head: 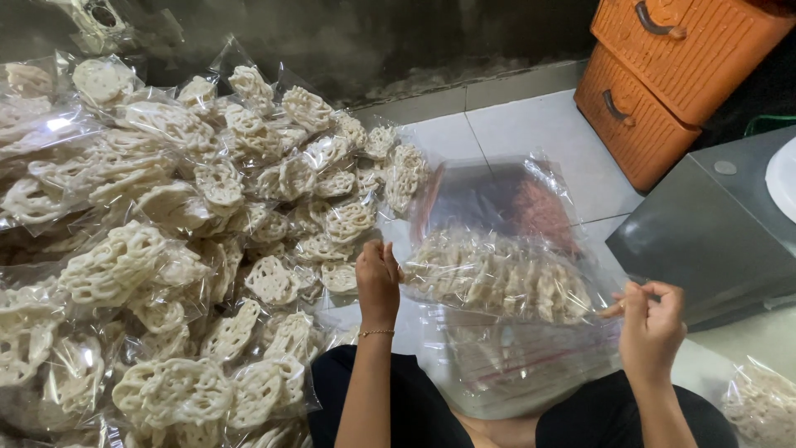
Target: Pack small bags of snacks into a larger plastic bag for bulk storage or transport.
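head view: left hand (pixel 377 278) & right hand (pixel 652 325) each pinch an end of a clear bag (pixel 497 278) of crackers w/ closed fingers, held over the lap, pile of bags (pixel 166 249) on floor at left.

Bare forearms, thin gold bracelet (pixel 376 333) on left wrist, black trousers (pixel 398 398).

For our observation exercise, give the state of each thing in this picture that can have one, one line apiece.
Left hand: pinching the clear bag's edge.
Right hand: pinching the opposite edge.
Clear bag: held up, partly filled with lattice crackers.
Packed cracker bags: heaped on the floor.
Orange drawers: closed.
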